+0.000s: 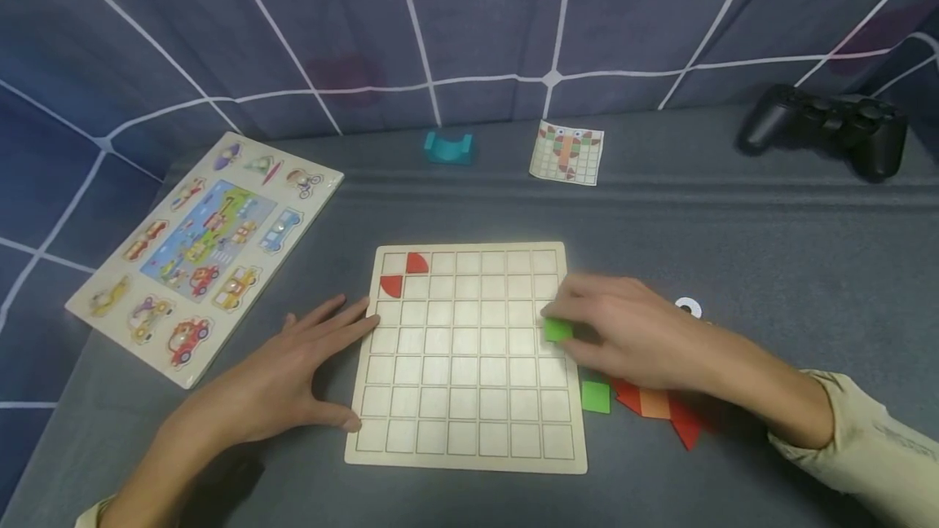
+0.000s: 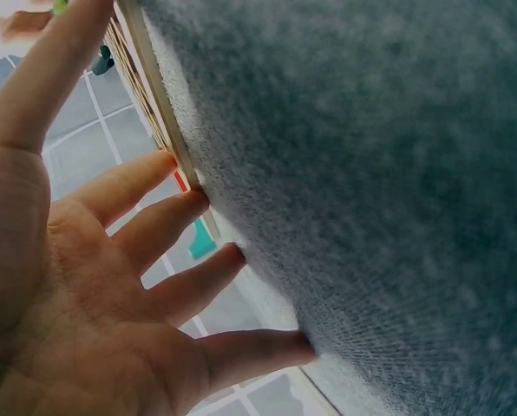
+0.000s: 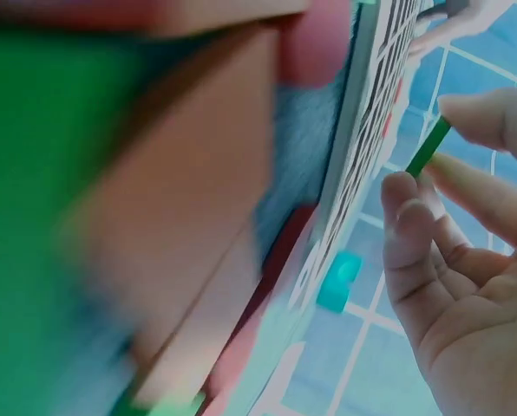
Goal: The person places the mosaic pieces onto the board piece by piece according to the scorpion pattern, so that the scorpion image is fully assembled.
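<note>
A pale wooden grid board (image 1: 465, 365) lies in the middle of the table. Two red quarter-circle pieces (image 1: 417, 263) sit in cells at its top left corner. Between thumb and fingers, my right hand (image 1: 623, 324) pinches a green square tile (image 1: 558, 330) over the board's right edge; the right wrist view shows this tile (image 3: 428, 146) edge-on. My left hand (image 1: 293, 373) is spread at the board's left side, thumb and fingertips right at the edge. In the left wrist view its fingers (image 2: 163, 230) are extended and hold nothing.
Right of the board lie another green square (image 1: 596, 398), an orange piece (image 1: 654, 403), red pieces (image 1: 685, 422) and a white ring (image 1: 689, 306). Behind are a pattern card (image 1: 566, 155), a teal block (image 1: 449, 148) and a black game controller (image 1: 825, 129). A picture puzzle (image 1: 205, 255) lies left.
</note>
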Demonstrator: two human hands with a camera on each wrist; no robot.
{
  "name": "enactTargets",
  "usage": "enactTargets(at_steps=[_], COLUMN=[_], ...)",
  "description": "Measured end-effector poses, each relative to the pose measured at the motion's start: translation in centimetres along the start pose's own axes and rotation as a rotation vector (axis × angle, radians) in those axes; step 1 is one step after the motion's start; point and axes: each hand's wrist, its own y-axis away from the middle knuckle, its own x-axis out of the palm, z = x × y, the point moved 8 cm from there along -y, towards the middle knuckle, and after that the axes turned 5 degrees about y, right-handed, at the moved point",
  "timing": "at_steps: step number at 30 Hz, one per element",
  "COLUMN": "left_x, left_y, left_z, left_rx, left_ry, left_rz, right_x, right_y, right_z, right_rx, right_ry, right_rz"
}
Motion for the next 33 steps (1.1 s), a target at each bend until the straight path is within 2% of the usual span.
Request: enactTargets(at_steps=[6, 14, 19, 24, 33], left_x=[-0.1, -0.3, -0.2, -0.2, -0.1], left_y=[0.0, -0.1, 0.1, 0.0, 0.0], left_z=[-0.1, -0.2, -0.1, 0.0, 0.0], left_rx=[0.008, 0.012, 0.009, 0.004, 0.004], left_ry=[0.003, 0.003, -0.001, 0.006, 0.002], left_rz=[0.0, 0.006, 0.001, 0.002, 0.011], right_x=[0.7, 1.8, 2.7, 3.6, 4.3], right_y=[-4.0, -10.1, -13.1, -14.6, -15.2], right_z=[1.5, 3.3, 4.4, 5.0, 4.8], right_rx=[-0.043, -0.008, 0.01, 0.028, 0.047], right_ry=[-0.008, -0.045, -0.049, -0.013, 0.022], right_rz=[-0.001, 0.064, 0.097, 0.12, 0.136])
